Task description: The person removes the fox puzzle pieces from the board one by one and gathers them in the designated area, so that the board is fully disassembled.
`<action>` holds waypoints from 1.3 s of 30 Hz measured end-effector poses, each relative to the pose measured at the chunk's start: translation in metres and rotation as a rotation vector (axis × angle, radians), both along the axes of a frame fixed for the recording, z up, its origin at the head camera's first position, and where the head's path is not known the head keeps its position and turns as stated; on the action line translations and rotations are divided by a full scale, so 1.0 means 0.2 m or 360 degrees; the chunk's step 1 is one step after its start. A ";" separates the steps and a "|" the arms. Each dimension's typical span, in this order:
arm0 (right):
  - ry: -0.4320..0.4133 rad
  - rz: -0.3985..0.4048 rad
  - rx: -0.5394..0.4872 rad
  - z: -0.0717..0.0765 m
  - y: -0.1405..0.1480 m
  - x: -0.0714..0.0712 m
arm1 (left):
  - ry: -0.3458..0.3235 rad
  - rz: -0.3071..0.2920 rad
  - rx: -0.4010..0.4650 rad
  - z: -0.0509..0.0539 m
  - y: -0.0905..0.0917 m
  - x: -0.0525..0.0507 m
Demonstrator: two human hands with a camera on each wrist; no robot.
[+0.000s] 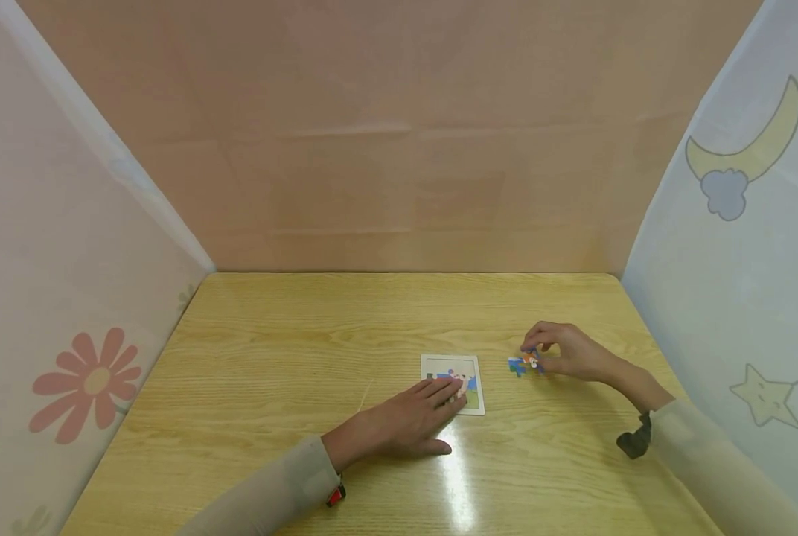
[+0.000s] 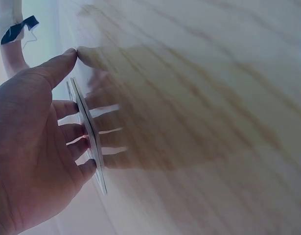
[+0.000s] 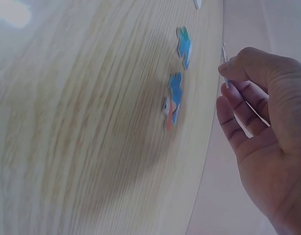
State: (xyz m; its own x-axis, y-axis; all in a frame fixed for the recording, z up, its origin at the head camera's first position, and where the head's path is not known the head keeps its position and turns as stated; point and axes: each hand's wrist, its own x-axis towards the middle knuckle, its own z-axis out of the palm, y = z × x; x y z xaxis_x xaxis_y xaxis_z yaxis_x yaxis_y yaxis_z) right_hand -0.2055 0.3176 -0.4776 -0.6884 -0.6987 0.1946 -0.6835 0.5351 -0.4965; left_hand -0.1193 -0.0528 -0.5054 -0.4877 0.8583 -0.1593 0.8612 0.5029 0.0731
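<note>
My left hand (image 1: 409,423) lies with straight fingers over a small white-framed jigsaw puzzle board (image 1: 462,364), partly filled with colourful pieces. The fingers hide part of the picture. In the left wrist view, the fingertips touch the thin board (image 2: 89,122) while the thumb extends beside it. To the right of the board, my right hand (image 1: 571,353) pinches a thin puzzle piece (image 3: 224,51) between thumb and fingers, seen edge-on above the table. Below that hand lie loose puzzle pieces: a blue-and-green one (image 3: 184,45) and a blue one with orange and white (image 3: 174,93).
Everything lies on a wood-grain table (image 1: 272,357). A plain pinkish-brown cloth (image 1: 406,149) closes the back, and pale printed cloths (image 1: 727,298) flank both sides. Light reflects off the tabletop in front of the board.
</note>
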 end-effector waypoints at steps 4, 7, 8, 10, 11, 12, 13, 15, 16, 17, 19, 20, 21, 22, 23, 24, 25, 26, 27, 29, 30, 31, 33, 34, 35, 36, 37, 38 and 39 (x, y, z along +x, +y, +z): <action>0.0021 -0.0031 0.0027 0.00 0.04 0.00 | 0.0015 -0.0004 0.0007 -0.01 0.00 0.00; 0.0079 -0.0037 0.0031 0.00 0.06 0.01 | 0.0015 -0.0005 0.0010 -0.01 0.00 0.00; 0.0101 -0.0033 0.0026 0.00 0.07 0.01 | 0.0013 -0.0004 0.0012 -0.01 0.00 0.00; 0.0130 -0.0029 0.0011 0.01 0.09 0.01 | 0.0011 -0.0003 0.0014 -0.01 0.00 0.00; 0.0133 -0.0029 0.0006 0.01 0.09 0.01 | 0.0009 -0.0002 0.0015 -0.02 0.00 0.00; 0.0138 -0.0028 -0.0003 0.02 0.10 0.02 | 0.0012 -0.0002 0.0012 -0.02 0.00 0.00; 0.0138 -0.0032 -0.0001 0.02 0.11 0.02 | 0.0012 -0.0003 0.0013 -0.01 0.00 0.00; 0.0135 -0.0042 0.0002 0.02 0.12 0.02 | 0.0018 -0.0003 0.0013 -0.01 0.00 0.00; 0.0135 -0.0047 0.0005 0.02 0.13 0.02 | 0.0023 -0.0004 0.0011 -0.01 0.00 0.00; 0.0129 -0.0054 0.0009 0.02 0.14 0.03 | 0.0021 -0.0003 0.0011 -0.01 0.00 0.00; 0.0126 -0.0065 0.0022 0.01 0.15 0.03 | 0.0011 0.0002 0.0016 -0.01 0.00 0.00; 0.0126 -0.0074 0.0026 0.01 0.16 0.03 | 0.0005 0.0003 0.0018 -0.01 0.00 0.00; 0.0116 -0.0084 0.0031 0.01 0.17 0.03 | 0.0002 0.0003 0.0020 -0.01 0.00 0.00; 0.0114 -0.0091 0.0037 0.00 0.18 0.03 | -0.0001 0.0003 0.0021 -0.01 0.00 0.00; 0.0110 -0.0100 0.0043 0.00 0.19 0.03 | -0.0003 0.0003 0.0024 -0.01 0.00 0.00; 0.0109 -0.0111 0.0050 0.00 0.19 0.03 | -0.0005 0.0003 0.0025 -0.01 0.00 0.00; 0.0107 -0.0123 0.0062 0.00 0.20 0.03 | -0.0006 0.0002 0.0026 -0.01 0.00 0.00; 0.0108 -0.0135 0.0072 -0.01 0.21 0.03 | -0.0004 0.0001 0.0025 -0.01 0.00 0.00; 0.0108 -0.0143 0.0083 -0.01 0.21 0.03 | -0.0006 0.0002 0.0022 -0.01 0.00 0.00; 0.0120 -0.0156 0.0096 -0.02 0.23 0.03 | -0.0016 0.0008 0.0018 -0.01 0.00 0.00; 0.0122 -0.0160 0.0098 -0.02 0.23 0.03 | -0.0023 0.0013 0.0014 -0.01 -0.01 0.00; 0.0127 -0.0163 0.0098 -0.02 0.24 0.03 | -0.0026 0.0016 0.0010 -0.01 0.00 0.00; 0.0134 -0.0164 0.0098 -0.02 0.25 0.04 | -0.0035 0.0023 0.0007 -0.02 0.00 0.00; 0.0128 -0.0169 0.0095 -0.02 0.26 0.04 | -0.0040 0.0026 0.0007 -0.02 0.00 0.00; 0.0126 -0.0167 0.0091 -0.02 0.26 0.04 | -0.0044 0.0029 0.0007 -0.02 0.00 0.00; 0.0118 -0.0171 0.0095 -0.03 0.27 0.04 | -0.0053 0.0031 0.0008 -0.02 0.00 0.00; 0.0114 -0.0177 0.0098 -0.03 0.28 0.04 | -0.0059 0.0032 0.0009 -0.02 0.00 0.00; 0.0100 -0.0181 0.0098 -0.03 0.28 0.04 | -0.0067 0.0034 0.0010 -0.02 0.00 0.00; 0.0085 -0.0188 0.0092 -0.03 0.29 0.04 | -0.0065 0.0034 0.0008 -0.02 0.00 -0.01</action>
